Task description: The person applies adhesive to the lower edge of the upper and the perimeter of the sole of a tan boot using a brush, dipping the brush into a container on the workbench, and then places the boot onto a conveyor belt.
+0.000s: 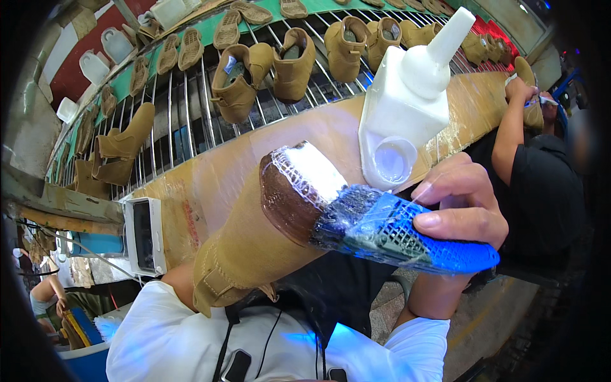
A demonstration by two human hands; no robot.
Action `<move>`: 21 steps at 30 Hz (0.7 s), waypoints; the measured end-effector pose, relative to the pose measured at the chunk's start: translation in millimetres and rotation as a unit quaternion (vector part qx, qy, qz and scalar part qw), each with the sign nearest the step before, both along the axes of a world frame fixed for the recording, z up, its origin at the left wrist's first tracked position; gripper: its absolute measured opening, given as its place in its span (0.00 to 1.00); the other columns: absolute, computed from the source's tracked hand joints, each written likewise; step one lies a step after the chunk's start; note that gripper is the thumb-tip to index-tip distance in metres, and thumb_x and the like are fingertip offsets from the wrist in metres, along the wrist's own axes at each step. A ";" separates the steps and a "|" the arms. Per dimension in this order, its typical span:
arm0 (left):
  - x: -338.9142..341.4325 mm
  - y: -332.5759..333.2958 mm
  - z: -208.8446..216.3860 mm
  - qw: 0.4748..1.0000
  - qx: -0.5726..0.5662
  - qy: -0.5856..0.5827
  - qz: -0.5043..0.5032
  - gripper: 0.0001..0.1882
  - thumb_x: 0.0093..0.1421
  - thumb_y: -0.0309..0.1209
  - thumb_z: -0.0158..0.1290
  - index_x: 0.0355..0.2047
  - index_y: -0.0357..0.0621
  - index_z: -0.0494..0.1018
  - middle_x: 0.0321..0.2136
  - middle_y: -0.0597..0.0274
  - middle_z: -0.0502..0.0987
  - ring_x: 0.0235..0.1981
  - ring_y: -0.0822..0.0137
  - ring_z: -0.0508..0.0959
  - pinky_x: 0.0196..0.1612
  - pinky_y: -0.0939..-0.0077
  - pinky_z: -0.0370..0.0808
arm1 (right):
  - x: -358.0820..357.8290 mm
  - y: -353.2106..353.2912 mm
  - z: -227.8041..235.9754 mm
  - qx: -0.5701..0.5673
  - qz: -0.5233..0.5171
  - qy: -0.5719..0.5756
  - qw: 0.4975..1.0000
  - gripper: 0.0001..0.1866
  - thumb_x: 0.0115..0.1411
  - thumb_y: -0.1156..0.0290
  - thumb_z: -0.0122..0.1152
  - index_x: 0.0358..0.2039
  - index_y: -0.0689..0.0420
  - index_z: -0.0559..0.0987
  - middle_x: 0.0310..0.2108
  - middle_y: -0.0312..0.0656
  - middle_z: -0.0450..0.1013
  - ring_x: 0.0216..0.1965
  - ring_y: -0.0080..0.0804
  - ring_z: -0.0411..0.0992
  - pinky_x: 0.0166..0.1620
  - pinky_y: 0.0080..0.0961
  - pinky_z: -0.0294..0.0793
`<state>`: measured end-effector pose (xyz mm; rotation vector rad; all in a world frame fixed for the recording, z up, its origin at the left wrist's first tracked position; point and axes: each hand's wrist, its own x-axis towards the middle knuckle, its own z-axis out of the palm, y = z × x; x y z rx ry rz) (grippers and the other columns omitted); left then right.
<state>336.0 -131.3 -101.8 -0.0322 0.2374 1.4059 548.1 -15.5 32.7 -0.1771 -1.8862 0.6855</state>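
Observation:
A tan suede boot [251, 242] is held tilted in front of me, its wet-looking dark brown toe end pointing up and away. White paste [309, 169] coats part of its underside, with stringy streaks along the edge. My left forearm [181, 283] passes behind the boot; the hand itself is hidden by it. In my right hand [468, 204] is a wide brush with a blue mesh-patterned handle [420, 232], gripped between thumb and fingers. Its dark, clumped bristles touch the boot beside the paste. Just beyond stands a white plastic bottle [407, 95] with a tapered spout and a round opening low down.
A slanted metal-bar rack [184, 121] holds several tan boots [238, 83] and soles [227, 28]. The worktop [184, 204] is covered with shiny film. A white-framed box [145, 235] stands at its left end. Another person [538, 165] works at the right; another person's arm [54, 290] shows lower left.

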 end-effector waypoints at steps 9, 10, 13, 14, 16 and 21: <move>-17.7 -16.6 -10.3 1.000 0.015 0.008 0.018 0.25 0.62 0.42 0.48 0.55 0.40 0.65 0.49 0.52 0.73 0.46 0.58 0.77 0.50 0.64 0.75 | -3.4 14.0 -13.9 -0.084 0.078 -0.001 0.993 0.09 0.46 0.71 0.65 0.30 0.59 0.83 0.32 0.44 0.75 0.32 0.32 0.73 0.36 0.23 0.71; -20.3 -17.6 -13.7 1.000 0.014 0.009 0.020 0.26 0.62 0.42 0.48 0.55 0.40 0.65 0.49 0.52 0.73 0.46 0.58 0.77 0.50 0.64 0.75 | -1.9 14.3 -18.2 -0.103 0.068 -0.010 0.992 0.09 0.46 0.71 0.65 0.30 0.59 0.83 0.32 0.45 0.75 0.33 0.32 0.73 0.37 0.23 0.71; -24.4 -19.2 -17.0 0.999 0.012 0.011 0.028 0.26 0.62 0.43 0.48 0.55 0.39 0.65 0.49 0.52 0.73 0.46 0.59 0.77 0.49 0.64 0.75 | 3.7 21.5 -50.6 -0.219 0.017 0.065 0.973 0.12 0.51 0.72 0.64 0.36 0.63 0.79 0.34 0.46 0.75 0.33 0.33 0.74 0.40 0.24 0.72; -26.8 -21.6 -18.5 0.999 0.013 0.010 0.035 0.26 0.62 0.43 0.49 0.55 0.39 0.65 0.49 0.52 0.73 0.46 0.59 0.77 0.49 0.65 0.75 | 0.4 16.3 -66.0 -0.316 -0.017 0.144 0.938 0.12 0.53 0.72 0.63 0.37 0.63 0.78 0.34 0.46 0.75 0.33 0.33 0.74 0.40 0.24 0.72; -31.4 -23.9 -23.5 0.999 0.013 0.009 0.044 0.26 0.62 0.43 0.49 0.55 0.39 0.65 0.49 0.52 0.74 0.45 0.59 0.77 0.49 0.65 0.75 | 8.2 14.5 -85.0 -0.468 -0.018 0.231 0.853 0.12 0.57 0.71 0.60 0.39 0.63 0.76 0.35 0.46 0.75 0.34 0.33 0.74 0.40 0.25 0.72; -77.1 -43.4 -23.9 0.996 0.000 0.051 0.074 0.26 0.62 0.43 0.49 0.55 0.39 0.65 0.48 0.52 0.74 0.45 0.59 0.77 0.49 0.65 0.75 | 52.9 27.8 -107.1 -0.625 0.062 0.326 0.707 0.14 0.63 0.64 0.52 0.39 0.63 0.74 0.30 0.43 0.70 0.30 0.29 0.64 0.34 0.23 0.66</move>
